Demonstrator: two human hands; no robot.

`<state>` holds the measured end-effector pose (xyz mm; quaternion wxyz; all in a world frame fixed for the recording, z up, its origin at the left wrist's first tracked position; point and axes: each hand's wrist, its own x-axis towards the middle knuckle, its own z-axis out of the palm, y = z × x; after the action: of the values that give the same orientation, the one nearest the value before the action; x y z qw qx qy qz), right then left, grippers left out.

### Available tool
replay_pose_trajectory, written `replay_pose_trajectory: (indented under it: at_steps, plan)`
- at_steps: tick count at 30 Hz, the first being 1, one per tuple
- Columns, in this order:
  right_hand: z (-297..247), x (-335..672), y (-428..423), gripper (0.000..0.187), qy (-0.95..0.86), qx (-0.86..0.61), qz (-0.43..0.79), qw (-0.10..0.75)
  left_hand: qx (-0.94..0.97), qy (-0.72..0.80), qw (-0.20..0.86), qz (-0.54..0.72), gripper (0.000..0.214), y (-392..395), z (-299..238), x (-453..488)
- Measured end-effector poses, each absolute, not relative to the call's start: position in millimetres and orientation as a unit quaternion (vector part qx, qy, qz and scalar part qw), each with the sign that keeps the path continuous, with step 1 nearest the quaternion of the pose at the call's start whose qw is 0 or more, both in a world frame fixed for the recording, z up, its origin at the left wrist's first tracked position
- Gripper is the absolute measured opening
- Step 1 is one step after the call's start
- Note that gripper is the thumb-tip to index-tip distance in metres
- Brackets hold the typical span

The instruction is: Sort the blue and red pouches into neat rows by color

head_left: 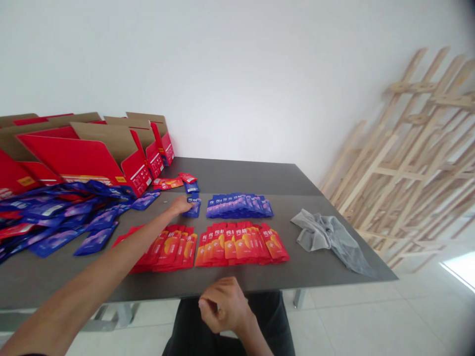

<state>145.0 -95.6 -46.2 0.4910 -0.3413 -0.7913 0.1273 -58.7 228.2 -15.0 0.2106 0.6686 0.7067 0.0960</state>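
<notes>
My left hand [180,204] reaches across the table, its fingers closed at the left edge of a blue sachet [193,209]. To the right of it lies an overlapping row of blue sachets [239,205]. Nearer to me are two overlapping groups of red-orange sachets, a right row [241,245] and a left group [174,249] partly hidden by my left forearm. My right hand [225,304] is curled into a loose fist at the table's front edge, above my lap, with nothing visible in it.
A heap of mixed sachets [63,212] covers the left side, before open red cartons [85,155]. Several loose red sachets [168,183] lie near the cartons. A crumpled clear plastic bag [326,235] lies on the right. Wooden easels [404,158] lean against the wall.
</notes>
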Motion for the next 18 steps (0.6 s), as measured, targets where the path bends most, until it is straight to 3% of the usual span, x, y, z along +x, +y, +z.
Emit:
replay_pose_trajectory:
  at_steps: [9,18]
  plan:
    - [-50.4,149.5,-87.3,0.027,-0.798,-0.355,0.115,0.473,0.674,0.701,0.214,0.087,0.033,230.8,-15.1,-64.3]
    - [-54.7,151.3,-84.3,0.033,-0.798,-0.372,0.117,0.459,0.64,0.671,0.324,0.187,0.036,212.3,-12.0,-66.0]
